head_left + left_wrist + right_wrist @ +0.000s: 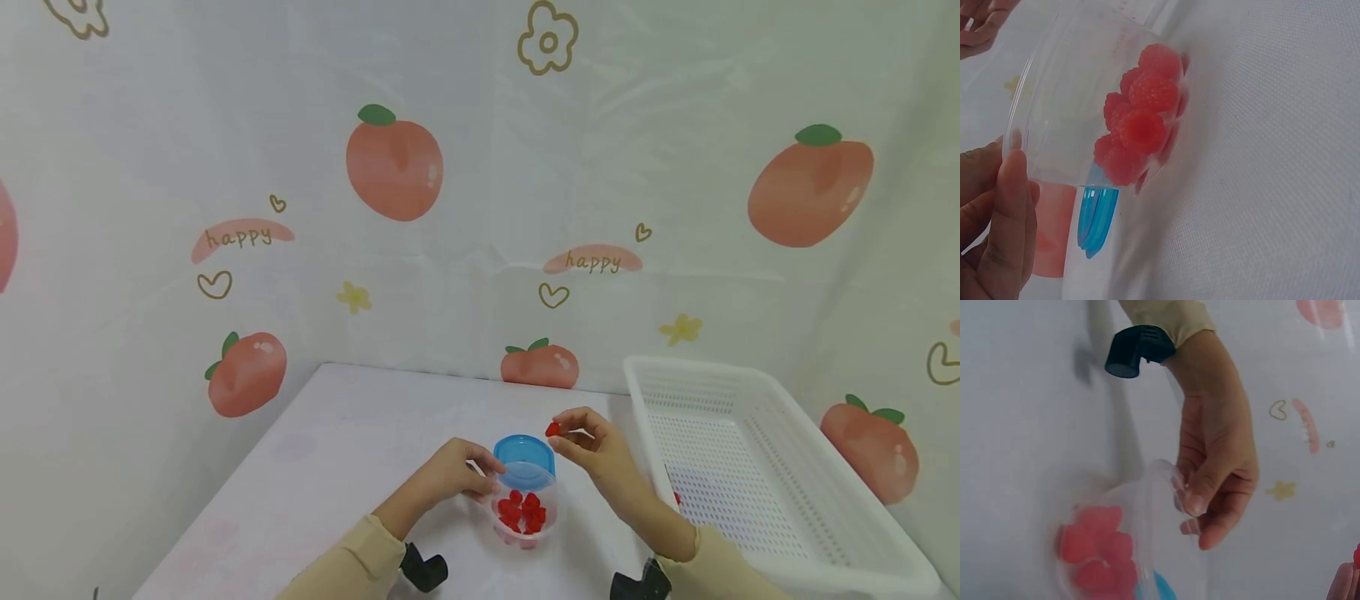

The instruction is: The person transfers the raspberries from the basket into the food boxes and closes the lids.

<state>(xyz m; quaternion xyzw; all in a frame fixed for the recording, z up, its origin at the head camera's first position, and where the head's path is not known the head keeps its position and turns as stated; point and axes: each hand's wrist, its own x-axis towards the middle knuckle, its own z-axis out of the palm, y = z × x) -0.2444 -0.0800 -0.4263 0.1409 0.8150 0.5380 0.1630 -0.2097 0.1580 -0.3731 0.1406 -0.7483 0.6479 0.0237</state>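
A clear plastic tub (pixel 556 508) stands on the table with several red raspberries (pixel 1147 94) in its bottom. My left hand (pixel 457 471) pinches the tub's rim, thumb on one side of the wall and fingers on the other, as the right wrist view also shows. Between thumb and fingertips, my right hand (pixel 592 446) holds a single raspberry (pixel 552 429), up and to the right of the tub. Behind the tub lies a blue lid (pixel 525 450), partly seen through the clear wall. Only the fingertips and a sliver of this raspberry appear in the right wrist view.
A large white perforated basket (pixel 787 467) stands on the right, beside my right forearm, with a bit of red (pixel 677 498) showing at its near left wall. A white cloth covers the table (pixel 337 450). A fruit-printed curtain (pixel 465 275) hangs behind it.
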